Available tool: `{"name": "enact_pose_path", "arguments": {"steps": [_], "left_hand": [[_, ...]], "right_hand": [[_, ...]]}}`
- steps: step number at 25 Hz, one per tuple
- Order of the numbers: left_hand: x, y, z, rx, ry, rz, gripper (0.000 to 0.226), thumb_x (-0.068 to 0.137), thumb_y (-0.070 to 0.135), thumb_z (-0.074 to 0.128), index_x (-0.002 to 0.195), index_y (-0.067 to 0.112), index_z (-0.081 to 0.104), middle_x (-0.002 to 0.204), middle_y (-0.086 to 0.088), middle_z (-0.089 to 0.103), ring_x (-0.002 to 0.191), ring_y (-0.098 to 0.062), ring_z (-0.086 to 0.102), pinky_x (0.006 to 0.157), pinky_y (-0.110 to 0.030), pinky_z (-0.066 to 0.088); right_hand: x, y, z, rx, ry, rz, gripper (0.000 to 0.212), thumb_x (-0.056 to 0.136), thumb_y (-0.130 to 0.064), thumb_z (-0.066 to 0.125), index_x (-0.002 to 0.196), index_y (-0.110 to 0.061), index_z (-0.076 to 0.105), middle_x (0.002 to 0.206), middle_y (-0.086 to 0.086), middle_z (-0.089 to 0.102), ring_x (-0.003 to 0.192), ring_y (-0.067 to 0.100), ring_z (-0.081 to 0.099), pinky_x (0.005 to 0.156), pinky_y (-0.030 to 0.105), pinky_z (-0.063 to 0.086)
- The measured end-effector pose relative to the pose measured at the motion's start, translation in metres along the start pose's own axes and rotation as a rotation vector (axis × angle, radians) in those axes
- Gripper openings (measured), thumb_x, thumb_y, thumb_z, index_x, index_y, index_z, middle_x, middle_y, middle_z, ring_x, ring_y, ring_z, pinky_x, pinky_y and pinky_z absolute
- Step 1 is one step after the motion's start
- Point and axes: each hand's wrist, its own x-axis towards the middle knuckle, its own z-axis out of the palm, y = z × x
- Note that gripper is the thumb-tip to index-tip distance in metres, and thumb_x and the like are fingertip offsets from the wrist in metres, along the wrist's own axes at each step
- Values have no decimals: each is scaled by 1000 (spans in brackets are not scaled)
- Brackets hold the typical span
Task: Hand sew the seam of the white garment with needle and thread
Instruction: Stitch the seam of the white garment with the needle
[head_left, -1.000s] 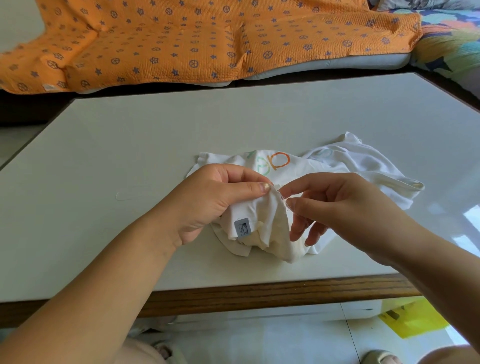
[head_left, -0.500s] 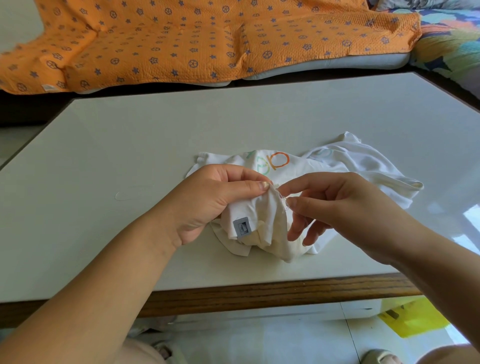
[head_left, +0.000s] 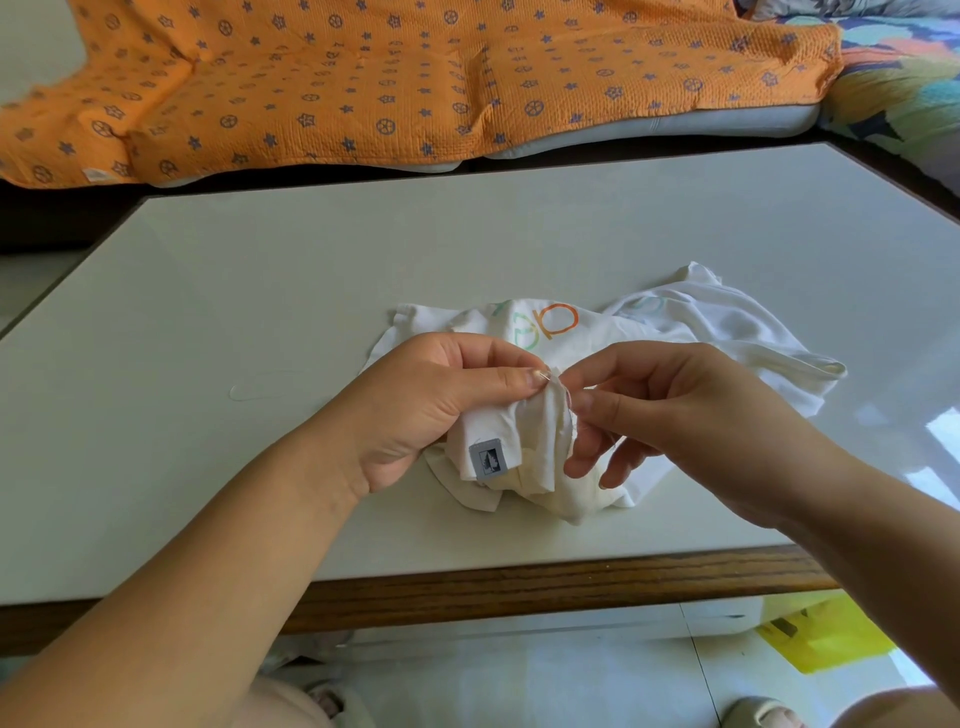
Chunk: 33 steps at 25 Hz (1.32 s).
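Note:
The white garment (head_left: 691, 327), with orange and green printed letters and a small grey label (head_left: 488, 460), lies crumpled on the table (head_left: 260, 291). My left hand (head_left: 436, 400) pinches a raised fold of its seam between thumb and forefinger. A thin needle tip (head_left: 545, 373) glints at that fold. My right hand (head_left: 691, 421) sits just right of the fold, with forefinger and thumb closed at the seam edge; a fine thread (head_left: 571, 410) runs down beside them. Whether those fingers hold the needle is hidden.
The table has a wooden front edge (head_left: 519, 587). An orange patterned blanket (head_left: 389, 78) covers a sofa behind it. A yellow bag (head_left: 826, 639) lies on the floor at lower right. A loose loop of thread (head_left: 254, 389) rests on the table to the left.
My right hand's fingertips have moved slightly closer to the pinched fold. My left hand and the garment have hardly moved.

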Motion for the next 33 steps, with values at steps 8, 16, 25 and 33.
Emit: {"name": "enact_pose_path", "arguments": {"steps": [8, 16, 25, 33], "left_hand": [[1, -3, 2, -33, -37, 0, 13, 65, 22, 72, 77, 18, 73, 80, 0, 74, 71, -9, 69, 63, -18, 54], [6, -10, 7, 126, 55, 82, 21, 64, 30, 75, 81, 20, 74, 83, 1, 75, 79, -10, 70, 74, -24, 52], [6, -12, 8, 158, 85, 33, 5, 83, 19, 72, 79, 22, 73, 80, 8, 74, 76, -5, 67, 75, -19, 51], [2, -5, 4, 46, 41, -2, 8, 85, 17, 68, 80, 23, 70, 76, 9, 71, 68, -1, 65, 58, -13, 47]], "right_hand": [[1, 1, 4, 56, -6, -3, 11, 92, -7, 59, 91, 2, 65, 77, 22, 71, 68, 29, 72, 54, 26, 54], [1, 2, 9, -65, 37, -48, 12, 96, -4, 52, 101, -12, 60, 76, 13, 74, 72, 26, 73, 66, 33, 60], [22, -5, -14, 100, 354, -39, 11, 99, -15, 53, 89, -10, 52, 89, 7, 76, 59, 16, 68, 45, 24, 49], [57, 16, -61, 829, 629, 113, 8, 101, -3, 44, 95, -1, 49, 85, 19, 64, 75, 30, 72, 66, 34, 62]]}}
